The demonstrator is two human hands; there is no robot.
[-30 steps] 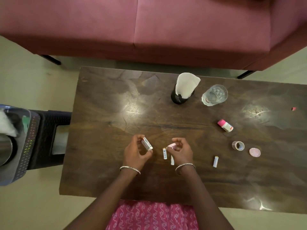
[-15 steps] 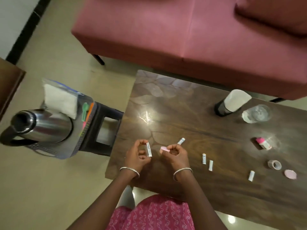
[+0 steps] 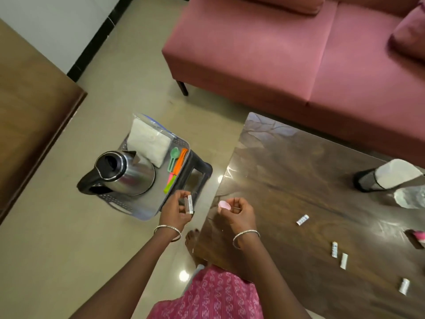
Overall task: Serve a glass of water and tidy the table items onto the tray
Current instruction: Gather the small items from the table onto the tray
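My left hand (image 3: pixel 176 211) pinches a small white tube (image 3: pixel 190 204) just over the near corner of the grey tray (image 3: pixel 138 207). My right hand (image 3: pixel 239 211) pinches a small pink cap (image 3: pixel 224 204) above the left edge of the dark wooden table (image 3: pixel 299 180). On the tray stand a steel kettle (image 3: pixel 124 173), a white napkin pack (image 3: pixel 148 141) and coloured plastic utensils (image 3: pixel 174 168). Several small white tubes (image 3: pixel 302 219) lie on the table. The glass of water (image 3: pixel 410 200) sits at the right edge, partly cut off.
The tray rests on a black stool (image 3: pixel 195 166) left of the table. A black holder with white tissue (image 3: pixel 386 176) stands near the glass. A pink-capped bottle (image 3: pixel 419 237) lies at the right edge. A pink sofa (image 3: pixel 287 56) is behind the table; a wooden surface (image 3: pixel 30 107) at left.
The view has swung left, bringing the tray and kettle into sight. My left hand with the tube has moved off the table toward the tray; my right hand followed to the table's left edge.
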